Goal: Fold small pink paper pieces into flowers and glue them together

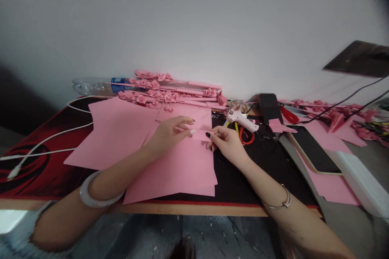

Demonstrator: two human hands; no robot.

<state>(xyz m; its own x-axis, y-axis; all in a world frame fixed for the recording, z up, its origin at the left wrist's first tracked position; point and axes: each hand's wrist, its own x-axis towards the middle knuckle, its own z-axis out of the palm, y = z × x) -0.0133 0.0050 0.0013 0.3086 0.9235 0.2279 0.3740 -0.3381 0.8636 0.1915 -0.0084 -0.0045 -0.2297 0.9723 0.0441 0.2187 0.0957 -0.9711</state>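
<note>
A small folded strip of pink paper [201, 135] lies between my hands, over larger pink sheets [179, 166]. My right hand [226, 143] is closed on the strip's right end, dark-nailed thumb on top and fingertips curled below. My left hand [170, 133] is at the strip's left end, its thumb tip touching the edge and the upper fingers reaching forward over the paper; what its fingertips do underneath is hidden. Another pink sheet [115, 133] overlaps on the left. Just beyond my right hand sits a white glue gun [241, 119].
Pink paper flowers on stems [170, 96] lie along the wall beside a plastic bottle [94, 86]. White cables [45, 141] run on the left. At right are a phone [316, 149], a dark phone-like slab [270, 107], a white box [361, 182] and more paper flowers [337, 113].
</note>
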